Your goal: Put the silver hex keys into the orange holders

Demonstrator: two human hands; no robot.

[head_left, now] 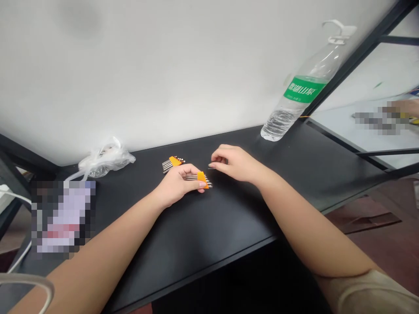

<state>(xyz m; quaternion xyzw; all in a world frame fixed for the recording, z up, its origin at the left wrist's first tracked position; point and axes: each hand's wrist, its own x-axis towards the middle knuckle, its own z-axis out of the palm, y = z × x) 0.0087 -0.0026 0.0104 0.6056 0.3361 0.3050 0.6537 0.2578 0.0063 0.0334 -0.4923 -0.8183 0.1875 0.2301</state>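
My left hand (178,184) is closed around an orange holder (202,178) with several silver hex keys through it, their short ends toward the right. Beyond that hand, a second orange holder (174,161) filled with hex keys lies on the black tabletop (209,231). My right hand (231,162) is a short way to the right of the held set, thumb and fingers pinched together. A thin dark hex key (211,168) pokes out leftward from this pinch; most of it is hidden by the fingers.
A tall water bottle (296,93) with a green label stands at the back right by the black metal frame (347,52). A crumpled clear plastic bag (106,159) lies back left, with a pixelated flat object (65,216) before it. A white cable (28,279) loops at lower left.
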